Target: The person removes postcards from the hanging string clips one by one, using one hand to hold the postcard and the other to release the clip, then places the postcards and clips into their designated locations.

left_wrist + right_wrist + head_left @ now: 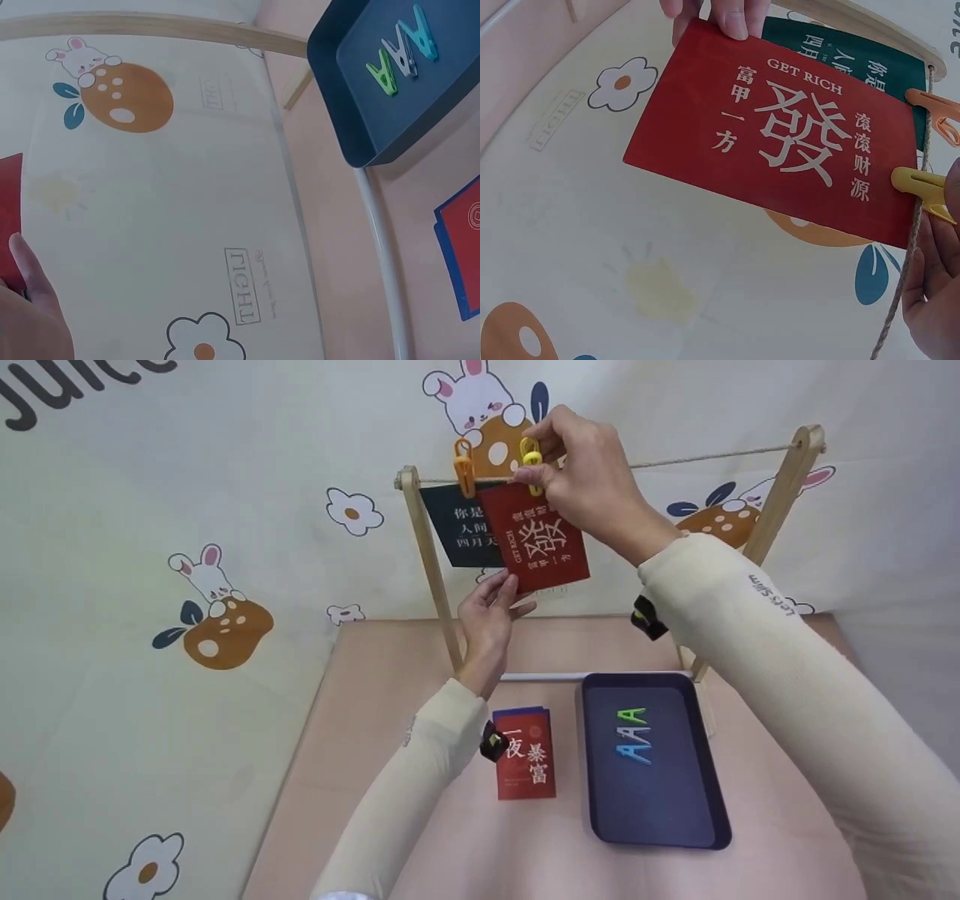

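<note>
A red card (536,540) with white Chinese characters and "GET RICH" hangs at the rope (712,456), tilted. My left hand (489,622) pinches its lower edge between thumb and fingers. Up at the rope, my right hand (600,472) grips a yellow clothespin (922,184), whose tip lies over the card's upper edge in the right wrist view. Beside it a dark green card (454,526) hangs from an orange clothespin (464,469), partly hidden behind the red card. In the left wrist view only a strip of the red card (10,217) shows, with my thumb on it.
A wooden frame (780,502) carries the rope. On the pink table stands a dark blue tray (660,817) holding green, white and blue clothespins (634,735). Left of the tray lies a stack of cards (525,776), red on top and blue beneath. A printed cloth hangs behind.
</note>
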